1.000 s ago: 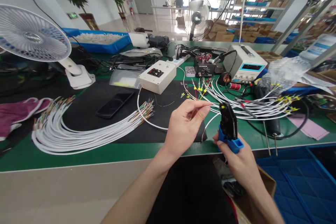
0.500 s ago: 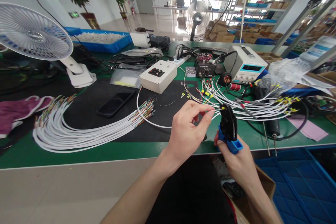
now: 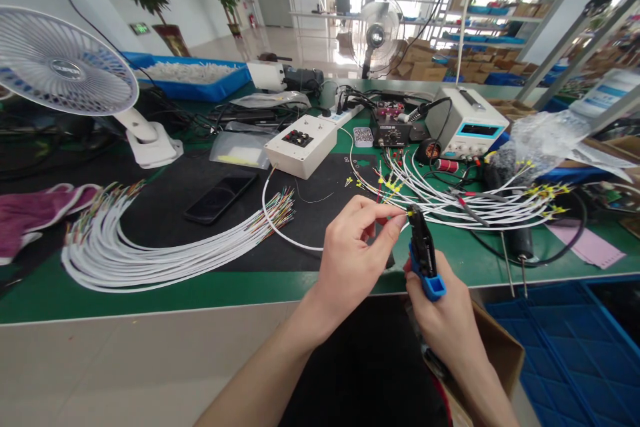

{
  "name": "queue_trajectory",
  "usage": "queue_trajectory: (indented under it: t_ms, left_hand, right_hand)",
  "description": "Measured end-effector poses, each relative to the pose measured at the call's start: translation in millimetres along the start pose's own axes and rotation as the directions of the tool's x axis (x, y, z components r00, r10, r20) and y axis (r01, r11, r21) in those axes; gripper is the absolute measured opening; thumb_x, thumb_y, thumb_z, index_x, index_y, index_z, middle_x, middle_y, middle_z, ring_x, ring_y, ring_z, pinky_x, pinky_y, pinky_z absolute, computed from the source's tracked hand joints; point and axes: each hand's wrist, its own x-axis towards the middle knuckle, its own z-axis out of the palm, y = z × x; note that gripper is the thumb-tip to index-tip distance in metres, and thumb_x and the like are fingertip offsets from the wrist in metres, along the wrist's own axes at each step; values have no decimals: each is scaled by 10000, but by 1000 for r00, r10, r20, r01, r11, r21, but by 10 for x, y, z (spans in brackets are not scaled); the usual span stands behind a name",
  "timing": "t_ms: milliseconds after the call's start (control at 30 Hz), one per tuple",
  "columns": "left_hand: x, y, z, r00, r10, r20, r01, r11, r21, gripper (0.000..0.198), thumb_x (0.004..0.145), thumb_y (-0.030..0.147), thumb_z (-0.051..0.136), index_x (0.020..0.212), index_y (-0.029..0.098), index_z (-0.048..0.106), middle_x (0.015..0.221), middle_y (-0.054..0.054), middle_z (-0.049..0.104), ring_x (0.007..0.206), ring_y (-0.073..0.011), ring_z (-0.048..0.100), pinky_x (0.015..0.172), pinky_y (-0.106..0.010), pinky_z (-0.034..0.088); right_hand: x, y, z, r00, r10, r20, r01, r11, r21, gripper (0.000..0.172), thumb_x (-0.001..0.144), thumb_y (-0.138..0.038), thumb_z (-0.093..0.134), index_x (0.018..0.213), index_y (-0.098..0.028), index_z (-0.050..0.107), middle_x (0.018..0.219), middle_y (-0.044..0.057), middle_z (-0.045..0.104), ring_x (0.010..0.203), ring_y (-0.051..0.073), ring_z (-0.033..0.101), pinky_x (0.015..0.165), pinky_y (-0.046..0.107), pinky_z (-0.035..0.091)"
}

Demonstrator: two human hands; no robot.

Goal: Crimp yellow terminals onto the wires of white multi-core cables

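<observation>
My left hand [image 3: 353, 257] pinches a thin wire between thumb and forefinger, its end at the tool's jaws. My right hand [image 3: 445, 307] is wrapped round the blue handles of a black-headed crimping tool [image 3: 423, 247], which stands upright. A small yellow terminal [image 3: 411, 213] shows at the jaws, right by my left fingertips. From behind my left hand a white cable [image 3: 287, 237] curves up to the beige box [image 3: 303, 145] with a black terminal block on top. White cables with yellow terminals [image 3: 393, 183] lie just beyond the tool.
A bundle of white cables [image 3: 165, 267] with bare coloured ends curves across the left, near a black phone [image 3: 221, 197]. A white fan [image 3: 65, 67] stands far left. Behind are a power supply [image 3: 467, 123] and a blue tray [image 3: 200, 83]. Loose yellow terminals [image 3: 349, 181] lie on the mat.
The crimping tool has moved left, closer to my left fingertips, and leans a little more. My left hand has stayed almost in place.
</observation>
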Motion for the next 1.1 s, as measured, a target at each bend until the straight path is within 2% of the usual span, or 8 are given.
queue_trajectory:
  t_ms: [167,267,500,700,900,1100]
  left_hand:
    - [-105,-11,-118,999,-41,-24,40,999,-22,104,998,224,696,1042,224,790,921,-11,643,749,-110,582,645,-231,453]
    - [-159,-11,-196,998,-50,-48,50,999,4,101,979,205,716,1026,235,801,911,-6,634,720,-102,578,630,-223,458]
    - [-234,0,-280,997,-55,-62,58,997,49,100,973,194,720,1007,238,803,895,-4,616,708,-101,582,619,-221,481]
    - [-259,15,-284,996,-52,-66,57,996,73,115,973,172,717,1013,245,796,915,4,593,702,-87,569,610,-220,475]
    - [-280,23,-279,997,-54,-56,57,997,52,154,980,149,702,1057,249,788,913,10,579,664,-72,518,567,-223,420]
    - [-290,70,-284,997,-63,-44,67,994,87,148,979,160,700,1061,246,789,876,0,578,655,-92,500,565,-245,399]
  right_hand:
    - [-115,-10,117,1000,-2,-22,-1,993,-115,384,914,-291,576,1295,-277,535,1114,42,712,982,272,707,841,389,525]
    - [-163,-8,177,999,-41,-32,35,984,-176,443,894,-267,570,1332,-269,502,1186,81,694,1047,316,701,893,450,531]
    - [-226,-34,252,994,-87,-68,69,971,-230,515,848,-198,568,1352,-256,473,1186,119,683,1054,359,699,872,487,553]
    - [-249,-43,250,992,-107,-67,90,972,-216,542,822,-153,574,1343,-259,469,1197,109,666,1082,345,682,899,484,550]
    - [-234,15,252,988,-131,-81,113,972,-205,539,813,-155,590,1327,-277,483,1155,83,681,1035,325,702,860,456,554]
    - [-222,15,246,989,-133,-67,117,972,-203,549,801,-150,593,1326,-274,485,1169,87,686,1045,332,702,871,461,553]
